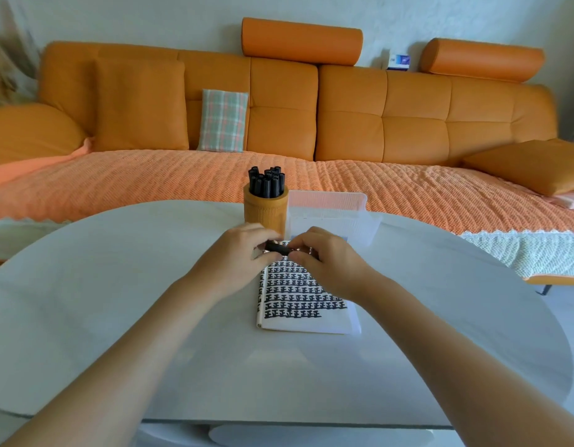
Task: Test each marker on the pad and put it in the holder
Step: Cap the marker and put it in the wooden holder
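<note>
A black marker (pixel 278 247) lies level between my two hands, just above the far edge of the pad (pixel 303 298). My left hand (pixel 243 253) pinches its left end and my right hand (pixel 327 258) pinches its right end. The pad is white and covered with rows of black marks. Right behind my left hand stands the orange holder (pixel 265 211), with several black markers (pixel 267 182) upright in it.
A clear plastic box (pixel 334 214) sits to the right of the holder, behind my right hand. Everything rests on a rounded white table (pixel 117 285). An orange sofa (pixel 279 124) with cushions runs along the far side.
</note>
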Demonstrator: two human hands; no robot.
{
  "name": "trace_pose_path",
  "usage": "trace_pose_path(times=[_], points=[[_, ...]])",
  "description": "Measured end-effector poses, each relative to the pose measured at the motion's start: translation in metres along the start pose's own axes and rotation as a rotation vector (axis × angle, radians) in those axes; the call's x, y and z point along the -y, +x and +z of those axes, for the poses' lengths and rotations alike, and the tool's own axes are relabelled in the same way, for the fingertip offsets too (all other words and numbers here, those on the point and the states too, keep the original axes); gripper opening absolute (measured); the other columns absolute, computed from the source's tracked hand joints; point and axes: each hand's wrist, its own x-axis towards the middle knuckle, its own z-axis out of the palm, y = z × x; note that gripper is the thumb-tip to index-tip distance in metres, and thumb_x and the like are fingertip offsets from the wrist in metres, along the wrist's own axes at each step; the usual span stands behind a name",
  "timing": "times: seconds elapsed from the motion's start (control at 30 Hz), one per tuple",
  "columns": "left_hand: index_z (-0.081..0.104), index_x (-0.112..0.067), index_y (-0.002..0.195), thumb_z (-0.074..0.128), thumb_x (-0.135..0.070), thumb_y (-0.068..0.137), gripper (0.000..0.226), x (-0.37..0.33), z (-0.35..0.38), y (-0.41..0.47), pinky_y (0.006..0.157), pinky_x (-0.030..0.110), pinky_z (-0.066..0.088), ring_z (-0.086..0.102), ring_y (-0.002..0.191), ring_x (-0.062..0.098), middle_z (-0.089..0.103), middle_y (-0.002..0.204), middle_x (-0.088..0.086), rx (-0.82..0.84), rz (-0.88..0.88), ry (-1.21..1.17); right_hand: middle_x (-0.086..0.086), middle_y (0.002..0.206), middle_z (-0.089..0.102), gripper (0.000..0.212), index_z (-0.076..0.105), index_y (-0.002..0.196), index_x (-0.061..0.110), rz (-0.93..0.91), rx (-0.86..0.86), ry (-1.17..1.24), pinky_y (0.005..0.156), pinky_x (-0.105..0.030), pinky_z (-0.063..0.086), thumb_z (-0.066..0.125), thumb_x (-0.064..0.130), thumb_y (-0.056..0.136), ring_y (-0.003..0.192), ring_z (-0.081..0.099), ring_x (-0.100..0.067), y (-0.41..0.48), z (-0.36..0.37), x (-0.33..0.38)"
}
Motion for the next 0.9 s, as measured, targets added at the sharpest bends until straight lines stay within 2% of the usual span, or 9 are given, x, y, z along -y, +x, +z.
trace_pose_path(times=[0.07, 0.13, 0.2, 0.27, 0.4, 0.53, 0.67, 0.8, 0.9], points=[[0.062, -0.022, 0.124, 0.071, -0.025, 0.086, 0.038, 0.003, -0.006, 0.011, 0.085, 0.029, 0.048, 0.056, 0.096, 0.009, 0.061, 0.103, -0.009, -0.044, -0.006, -0.019, 0.007, 0.088, 0.057, 0.015, 0.069, 0.105, 0.025, 0.04, -0.015, -0.045, 0.068, -0.03, 0.045, 0.058, 0.03, 0.097, 0.073, 0.052, -0.007, 0.01, -0.007, 0.003], [0.057, -0.023, 0.129, 0.066, -0.025, 0.09, 0.039, 0.008, -0.012, 0.028, 0.089, 0.025, 0.044, 0.054, 0.102, 0.009, 0.06, 0.108, -0.009, -0.11, -0.03, -0.041, 0.011, 0.082, 0.058, 0.014, 0.069, 0.104, 0.026, 0.08, -0.06, -0.034, 0.06, -0.026, 0.042, 0.059, 0.03, 0.097, 0.066, 0.05, -0.004, 0.023, -0.015, 0.004], [0.054, -0.021, 0.132, 0.06, -0.023, 0.094, 0.038, 0.016, -0.018, 0.046, 0.094, 0.028, 0.044, 0.052, 0.108, 0.011, 0.058, 0.115, -0.005, -0.192, -0.06, -0.04, 0.013, 0.076, 0.059, 0.011, 0.07, 0.103, 0.024, 0.127, -0.149, 0.057, 0.055, -0.019, 0.037, 0.063, 0.028, 0.095, 0.059, 0.048, -0.003, 0.038, -0.025, 0.006], [0.051, -0.019, 0.135, 0.058, -0.021, 0.094, 0.041, 0.026, -0.021, 0.064, 0.101, 0.032, 0.041, 0.048, 0.117, 0.016, 0.054, 0.123, 0.0, -0.242, -0.104, -0.025, 0.009, 0.077, 0.064, 0.008, 0.069, 0.1, 0.022, 0.177, -0.242, 0.142, 0.059, -0.019, 0.042, 0.066, 0.026, 0.093, 0.062, 0.054, -0.004, 0.057, -0.035, 0.007], [0.037, -0.018, 0.145, 0.06, -0.03, 0.093, 0.059, 0.043, -0.022, 0.092, 0.11, 0.036, 0.028, 0.033, 0.135, 0.022, 0.038, 0.145, 0.003, -0.185, -0.232, -0.04, 0.0, 0.088, 0.073, 0.019, 0.062, 0.11, 0.019, 0.242, -0.392, 0.306, 0.071, -0.043, 0.059, 0.067, 0.019, 0.092, 0.075, 0.071, -0.015, 0.093, -0.046, 0.006], [0.019, -0.026, 0.151, 0.067, -0.04, 0.087, 0.082, 0.063, -0.015, 0.108, 0.115, 0.044, 0.023, 0.019, 0.144, 0.021, 0.021, 0.157, -0.001, -0.074, -0.351, -0.162, -0.005, 0.096, 0.07, 0.028, 0.054, 0.12, 0.018, 0.24, -0.515, 0.363, 0.068, -0.045, 0.061, 0.064, 0.014, 0.093, 0.077, 0.072, -0.02, 0.121, -0.041, 0.001], [0.013, -0.031, 0.152, 0.077, -0.039, 0.08, 0.097, 0.076, -0.004, 0.115, 0.112, 0.038, 0.025, 0.022, 0.145, 0.02, 0.018, 0.16, -0.002, 0.007, -0.408, -0.383, -0.003, 0.095, 0.068, 0.025, 0.054, 0.116, 0.015, 0.215, -0.54, 0.351, 0.067, -0.043, 0.061, 0.064, 0.014, 0.093, 0.076, 0.072, -0.02, 0.14, -0.028, -0.002], [0.019, -0.033, 0.151, 0.076, -0.033, 0.081, 0.09, 0.081, 0.004, 0.121, 0.101, 0.028, 0.03, 0.038, 0.134, 0.018, 0.036, 0.151, 0.0, -0.003, -0.39, -0.48, 0.001, 0.091, 0.07, 0.025, 0.055, 0.112, 0.023, 0.243, -0.517, 0.329, 0.075, -0.049, 0.059, 0.066, 0.02, 0.09, 0.079, 0.072, -0.019, 0.152, -0.018, -0.008], [0.024, -0.034, 0.149, 0.078, -0.026, 0.08, 0.088, 0.087, 0.004, 0.126, 0.099, 0.028, 0.035, 0.043, 0.128, 0.016, 0.04, 0.146, -0.001, 0.007, -0.353, -0.485, 0.002, 0.09, 0.071, 0.025, 0.055, 0.115, 0.021, 0.242, -0.481, 0.317, 0.074, -0.042, 0.056, 0.065, 0.021, 0.092, 0.078, 0.072, -0.016, 0.157, -0.021, -0.01]])
